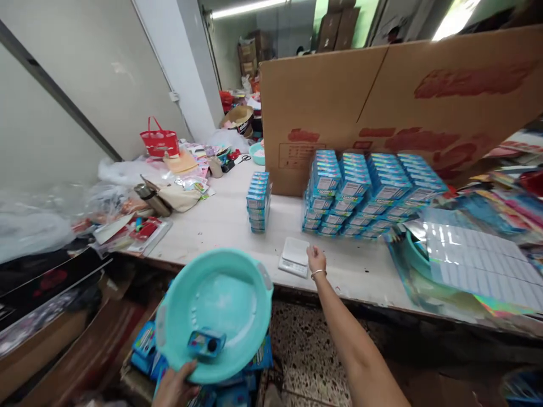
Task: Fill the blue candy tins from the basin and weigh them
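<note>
My left hand [177, 386] grips the near rim of a turquoise plastic basin [231, 299], which is tilted toward me over the front of the table. Inside the basin lies a single small blue box [206, 342] with a dark round spot on it. My right hand [317, 260], a bracelet at its wrist, is at the right edge of a small white scale [294, 256]. Its fingers are curled closed and nothing shows in them; whether they touch the scale I cannot tell. The scale's pan carries nothing.
Blue boxes [356, 195] stand in several stacked rows before a large cardboard sheet [314, 90]; a smaller stack [258, 200] is left of them. More blue packs [146, 345] lie below the basin. A steel flask [151, 199] and a red basket [159, 142] are left, shiny printed sheets [475, 254] right.
</note>
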### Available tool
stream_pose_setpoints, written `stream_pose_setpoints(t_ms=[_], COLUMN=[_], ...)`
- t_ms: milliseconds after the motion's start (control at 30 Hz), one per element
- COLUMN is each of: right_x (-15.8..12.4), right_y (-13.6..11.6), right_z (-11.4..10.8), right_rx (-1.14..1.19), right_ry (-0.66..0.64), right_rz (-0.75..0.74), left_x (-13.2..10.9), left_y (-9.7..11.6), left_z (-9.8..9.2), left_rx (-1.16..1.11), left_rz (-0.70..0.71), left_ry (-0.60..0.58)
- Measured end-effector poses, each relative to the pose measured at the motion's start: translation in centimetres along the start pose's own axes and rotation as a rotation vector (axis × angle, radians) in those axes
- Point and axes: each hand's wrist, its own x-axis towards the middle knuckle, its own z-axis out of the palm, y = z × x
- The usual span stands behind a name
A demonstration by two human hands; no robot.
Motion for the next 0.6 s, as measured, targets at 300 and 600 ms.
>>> stream_pose_setpoints(t_ms=[300,600], right_x=[-22.9,-28.9], right_y=[-1.7,1.8], right_z=[-7.5,-12.4], right_rx=[-0.360,-0.556], right_ry=[-0.805,-0.631], right_rz=[-0.755,-0.589], left_x=[-5.4,-10.1], left_y=[-4.1,-7.7], left_z=[8.4,8.4], left_rx=[0.029,0.054], left_rz=[0.001,0.011], left_ry=[-0.455,-0.483])
